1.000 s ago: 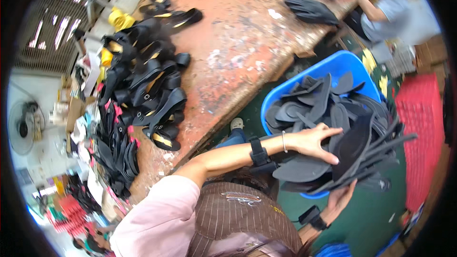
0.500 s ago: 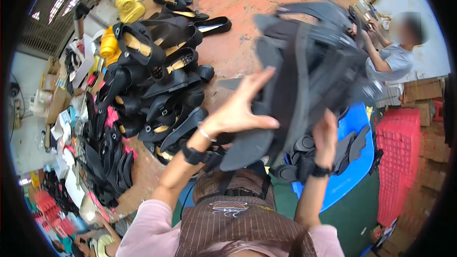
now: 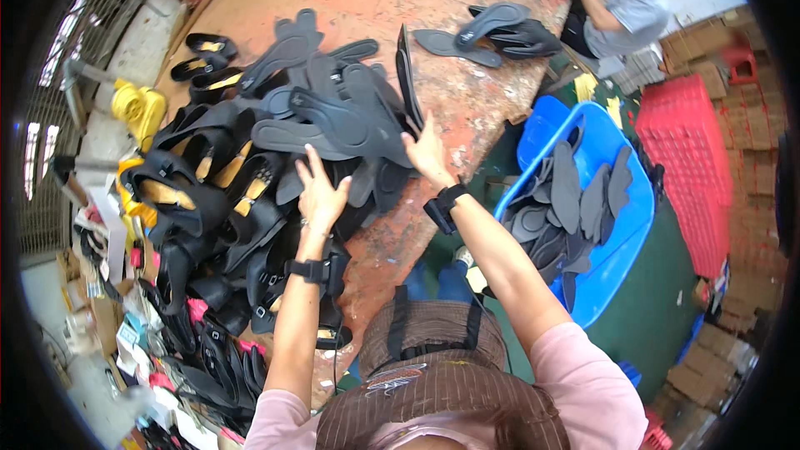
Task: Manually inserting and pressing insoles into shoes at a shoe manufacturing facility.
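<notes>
A loose heap of dark grey insoles [image 3: 333, 121] lies on the worktable, against a pile of black shoes [image 3: 242, 217] with tan linings. At the near edge of the heap my left hand [image 3: 321, 198] is open, its fingers spread over the insoles. To its right, my right hand [image 3: 428, 155] has its fingers apart too. One insole [image 3: 406, 75] stands on edge just beyond my right fingertips; whether they touch it I cannot tell. Both wrists wear black bands.
A blue tub [image 3: 612, 262] with more insoles stands right of the worktable [image 3: 367, 0]. Several insoles and black shoes [image 3: 521, 37] lie at its far right corner, near a seated co-worker [image 3: 625, 12]. Red stacked crates [image 3: 687, 167] are farther right; a yellow machine [image 3: 137, 108] is at left.
The bundle of insoles that I held in both hands now lies spread on the table beside the shoes. My hands have moved left and come off it; the view has shifted.
</notes>
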Demonstrator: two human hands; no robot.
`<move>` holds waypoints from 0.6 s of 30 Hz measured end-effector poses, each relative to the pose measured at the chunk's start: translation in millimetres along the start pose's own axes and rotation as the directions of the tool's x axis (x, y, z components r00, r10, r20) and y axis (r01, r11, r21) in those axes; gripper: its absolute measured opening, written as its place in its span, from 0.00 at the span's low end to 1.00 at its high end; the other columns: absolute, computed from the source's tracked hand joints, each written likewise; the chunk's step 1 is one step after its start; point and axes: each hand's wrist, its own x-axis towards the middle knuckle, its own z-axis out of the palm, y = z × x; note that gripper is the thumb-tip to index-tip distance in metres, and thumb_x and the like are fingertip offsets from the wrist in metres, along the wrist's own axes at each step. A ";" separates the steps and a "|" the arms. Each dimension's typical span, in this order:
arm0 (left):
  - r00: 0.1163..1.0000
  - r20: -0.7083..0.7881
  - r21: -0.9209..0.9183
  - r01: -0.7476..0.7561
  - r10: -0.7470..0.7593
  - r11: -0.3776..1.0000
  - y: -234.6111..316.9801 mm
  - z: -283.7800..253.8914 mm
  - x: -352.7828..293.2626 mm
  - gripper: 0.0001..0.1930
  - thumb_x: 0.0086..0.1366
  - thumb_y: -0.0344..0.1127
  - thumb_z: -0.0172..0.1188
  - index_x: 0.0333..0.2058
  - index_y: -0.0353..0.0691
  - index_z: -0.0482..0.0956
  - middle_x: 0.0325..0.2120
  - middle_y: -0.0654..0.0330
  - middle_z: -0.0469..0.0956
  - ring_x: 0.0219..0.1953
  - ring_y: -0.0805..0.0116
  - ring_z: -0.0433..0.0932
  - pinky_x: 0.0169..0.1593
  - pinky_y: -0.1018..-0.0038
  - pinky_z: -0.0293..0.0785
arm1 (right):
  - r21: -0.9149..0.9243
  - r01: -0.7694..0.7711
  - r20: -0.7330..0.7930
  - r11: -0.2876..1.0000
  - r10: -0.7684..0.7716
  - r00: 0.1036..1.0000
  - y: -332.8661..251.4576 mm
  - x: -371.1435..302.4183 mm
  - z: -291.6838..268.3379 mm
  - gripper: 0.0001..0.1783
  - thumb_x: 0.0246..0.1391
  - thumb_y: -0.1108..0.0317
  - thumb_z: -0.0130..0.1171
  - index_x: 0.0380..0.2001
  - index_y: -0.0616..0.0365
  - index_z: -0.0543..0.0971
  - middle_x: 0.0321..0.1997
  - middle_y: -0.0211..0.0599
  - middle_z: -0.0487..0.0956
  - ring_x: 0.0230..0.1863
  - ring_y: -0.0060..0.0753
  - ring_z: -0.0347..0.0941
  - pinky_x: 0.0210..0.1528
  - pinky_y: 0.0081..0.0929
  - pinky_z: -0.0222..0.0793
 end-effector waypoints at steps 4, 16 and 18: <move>0.999 0.032 0.042 0.005 -0.006 0.999 26.7 -12.1 -15.9 0.55 0.59 0.46 0.65 0.72 0.56 0.31 0.64 0.28 0.55 0.54 0.28 0.71 0.54 0.50 0.73 | -0.125 0.135 0.035 0.983 -0.131 0.991 0.3 0.6 -29.5 0.30 0.51 0.65 0.63 0.55 0.67 0.66 0.50 0.62 0.75 0.54 0.63 0.71 0.54 0.50 0.69; 0.952 -0.290 0.133 -0.059 0.096 0.989 55.7 -18.2 -25.8 0.37 0.60 0.36 0.64 0.64 0.42 0.55 0.57 0.40 0.70 0.48 0.38 0.77 0.48 0.54 0.74 | 0.062 0.243 -0.141 0.968 -0.233 0.962 74.6 56.2 -108.0 0.19 0.47 0.71 0.58 0.45 0.62 0.81 0.46 0.56 0.81 0.50 0.54 0.78 0.54 0.40 0.72; 0.931 -0.363 0.018 -0.039 0.043 0.999 51.3 -18.8 -21.5 0.34 0.60 0.33 0.64 0.62 0.41 0.56 0.56 0.41 0.71 0.48 0.41 0.78 0.48 0.56 0.74 | 0.096 0.235 -0.164 0.967 -0.218 0.962 92.3 101.4 -121.8 0.22 0.45 0.69 0.60 0.47 0.60 0.80 0.43 0.57 0.81 0.47 0.54 0.79 0.52 0.40 0.73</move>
